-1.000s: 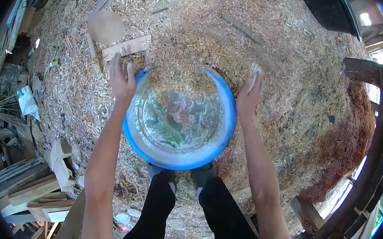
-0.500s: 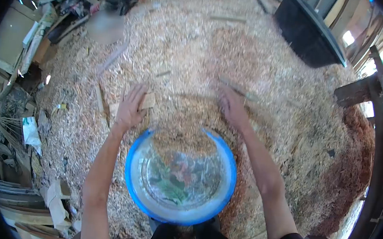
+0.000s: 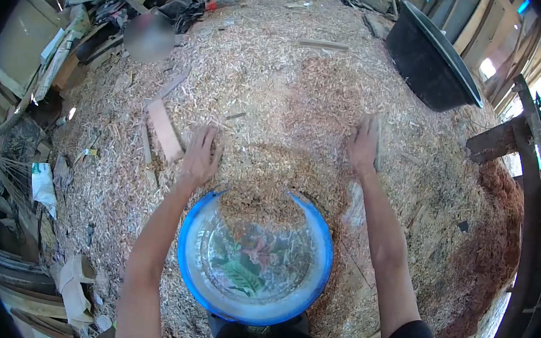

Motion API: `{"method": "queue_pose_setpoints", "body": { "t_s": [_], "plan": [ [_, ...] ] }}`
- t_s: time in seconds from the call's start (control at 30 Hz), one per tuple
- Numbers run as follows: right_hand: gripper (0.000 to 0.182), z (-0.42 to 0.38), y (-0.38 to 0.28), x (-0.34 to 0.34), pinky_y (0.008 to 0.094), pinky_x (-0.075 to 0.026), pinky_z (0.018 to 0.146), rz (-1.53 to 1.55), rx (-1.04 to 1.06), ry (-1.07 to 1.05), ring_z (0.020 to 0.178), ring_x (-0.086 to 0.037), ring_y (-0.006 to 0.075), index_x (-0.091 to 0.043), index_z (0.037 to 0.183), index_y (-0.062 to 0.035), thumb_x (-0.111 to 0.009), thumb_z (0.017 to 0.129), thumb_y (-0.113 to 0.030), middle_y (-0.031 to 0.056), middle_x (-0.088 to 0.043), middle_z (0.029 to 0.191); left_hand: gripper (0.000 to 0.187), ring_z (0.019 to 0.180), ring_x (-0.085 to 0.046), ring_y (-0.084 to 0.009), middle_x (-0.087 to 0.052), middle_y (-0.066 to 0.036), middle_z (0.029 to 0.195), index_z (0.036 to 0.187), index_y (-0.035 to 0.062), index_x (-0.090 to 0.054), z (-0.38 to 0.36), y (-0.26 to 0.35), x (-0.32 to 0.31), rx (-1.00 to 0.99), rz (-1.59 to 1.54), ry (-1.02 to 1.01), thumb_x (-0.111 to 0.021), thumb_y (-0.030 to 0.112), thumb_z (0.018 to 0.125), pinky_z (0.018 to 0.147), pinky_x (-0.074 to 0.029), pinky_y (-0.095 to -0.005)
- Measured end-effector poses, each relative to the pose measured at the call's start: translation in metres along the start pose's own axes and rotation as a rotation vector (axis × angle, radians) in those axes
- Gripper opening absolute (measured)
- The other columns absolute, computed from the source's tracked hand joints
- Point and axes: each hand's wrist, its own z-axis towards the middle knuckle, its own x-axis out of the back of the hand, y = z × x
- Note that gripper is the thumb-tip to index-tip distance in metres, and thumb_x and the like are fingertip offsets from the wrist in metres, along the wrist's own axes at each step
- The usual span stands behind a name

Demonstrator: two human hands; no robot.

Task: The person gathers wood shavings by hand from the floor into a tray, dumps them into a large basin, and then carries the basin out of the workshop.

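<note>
A round basin with a blue rim (image 3: 322, 264) and a floral bottom lies between my legs, its far edge covered by wood shavings (image 3: 261, 203). My left hand (image 3: 202, 156) is on the shavings beyond the rim's left side, fingers slightly apart and pointing forward. Close to it lies a flat pale board (image 3: 165, 131). Farther right, my right hand (image 3: 364, 142) rests over the shavings with its fingers extended, slightly blurred. A thin dark wood strip lies partly hidden beside that hand.
A big black tub (image 3: 428, 60) leans at the back right. Wooden posts and a beam (image 3: 495, 140) stand on the right. Scrap wood and cloths pile up at the back left. A white packet (image 3: 43, 188) lies left, and a short stick (image 3: 323, 44) lies ahead.
My right hand has moved outward to the right, along with the wood strip. My left hand has shifted slightly right and nearer the basin. The pale board now lies uncovered left of it.
</note>
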Motion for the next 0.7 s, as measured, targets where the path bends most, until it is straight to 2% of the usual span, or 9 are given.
{"method": "queue_pose_setpoints", "body": {
  "t_s": [0.03,0.07,0.1,0.2,0.27,0.33,0.4,0.57,0.7],
  "plan": [
    [0.066,0.002,0.000,-0.012,0.0475,-0.020,0.115,0.048,0.014,-0.029,0.140,-0.021,0.0428,-0.025,0.145,0.0041,-0.048,0.095,-0.032,0.0277,-0.021,0.151,0.056,0.133,-0.033,-0.0423,-0.038,-0.025,0.142,0.138,-0.0002,-0.038,0.001,-0.002,-0.008,-0.004,-0.003,0.015,-0.053,0.029,0.093,0.113,-0.024,-0.0489],
    [0.066,0.010,0.000,-0.021,0.0467,-0.022,0.115,0.097,0.029,-0.058,0.138,-0.024,0.0443,-0.027,0.145,0.0033,-0.050,0.094,-0.031,0.0276,-0.023,0.151,0.060,0.135,-0.030,-0.0423,-0.035,-0.025,0.144,0.140,-0.0005,-0.036,0.003,-0.009,-0.018,0.089,-0.014,0.039,-0.053,0.033,0.093,0.114,-0.022,-0.0486],
    [0.066,0.019,-0.011,-0.018,0.0467,-0.022,0.115,0.093,0.035,-0.051,0.138,-0.024,0.0443,-0.027,0.145,0.0033,-0.050,0.094,-0.031,0.0276,-0.023,0.151,0.063,0.137,-0.027,-0.0422,-0.032,-0.026,0.147,0.141,-0.0007,-0.034,0.008,-0.010,-0.022,0.185,-0.027,0.058,-0.052,0.036,0.093,0.116,-0.020,-0.0482],
    [0.068,0.017,-0.031,-0.026,0.0467,-0.016,0.116,0.186,-0.012,-0.180,0.141,-0.019,0.0419,-0.025,0.145,0.0034,-0.046,0.096,-0.039,0.0277,-0.021,0.151,0.070,0.139,-0.025,-0.0413,-0.028,-0.026,0.149,0.143,-0.0031,-0.030,0.019,-0.010,-0.037,0.278,0.065,0.090,-0.050,0.041,0.093,0.117,-0.017,-0.0476],
    [0.070,0.030,-0.039,-0.044,0.0476,-0.019,0.115,0.201,0.079,-0.042,0.141,-0.019,0.0430,-0.025,0.146,0.0011,-0.046,0.095,-0.042,0.0282,-0.023,0.151,0.073,0.139,-0.025,-0.0411,-0.028,-0.026,0.149,0.142,-0.0060,-0.030,0.026,-0.007,-0.038,0.304,-0.006,0.083,-0.050,0.043,0.093,0.117,-0.015,-0.0473],
    [0.070,0.040,-0.049,-0.055,0.0478,-0.021,0.115,0.195,0.061,-0.065,0.140,-0.021,0.0436,-0.025,0.147,-0.0004,-0.046,0.095,-0.042,0.0283,-0.025,0.150,0.073,0.139,-0.025,-0.0410,-0.028,-0.027,0.149,0.142,-0.0070,-0.030,0.031,-0.007,-0.039,0.321,-0.053,0.089,-0.050,0.044,0.093,0.117,-0.015,-0.0473],
    [0.069,0.050,-0.067,-0.057,0.0480,-0.022,0.114,0.188,0.055,-0.072,0.139,-0.023,0.0442,-0.025,0.147,-0.0019,-0.046,0.095,-0.043,0.0285,-0.027,0.149,0.072,0.138,-0.028,-0.0409,-0.031,-0.028,0.147,0.141,-0.0072,-0.033,0.039,-0.010,-0.044,0.331,-0.066,0.111,-0.050,0.043,0.093,0.116,-0.017,-0.0482],
    [0.063,0.047,-0.112,-0.067,0.0490,-0.031,0.109,0.444,0.058,-0.189,0.130,-0.038,0.0447,-0.033,0.144,-0.0032,-0.046,0.094,-0.039,0.0292,-0.037,0.143,0.067,0.132,-0.037,-0.0409,-0.038,-0.029,0.141,0.137,-0.0076,-0.039,0.048,-0.010,-0.051,0.298,-0.124,0.173,-0.052,0.041,0.092,0.112,-0.027,-0.0463],
    [0.060,0.048,-0.116,-0.064,0.0489,-0.032,0.108,0.420,0.111,-0.133,0.129,-0.039,0.0439,-0.036,0.142,-0.0014,-0.046,0.093,-0.036,0.0289,-0.040,0.141,0.066,0.130,-0.039,-0.0407,-0.041,-0.028,0.140,0.136,-0.0076,-0.040,0.048,-0.007,-0.052,0.302,-0.132,0.156,-0.053,0.040,0.092,0.111,-0.030,-0.0447]
  ]
}}
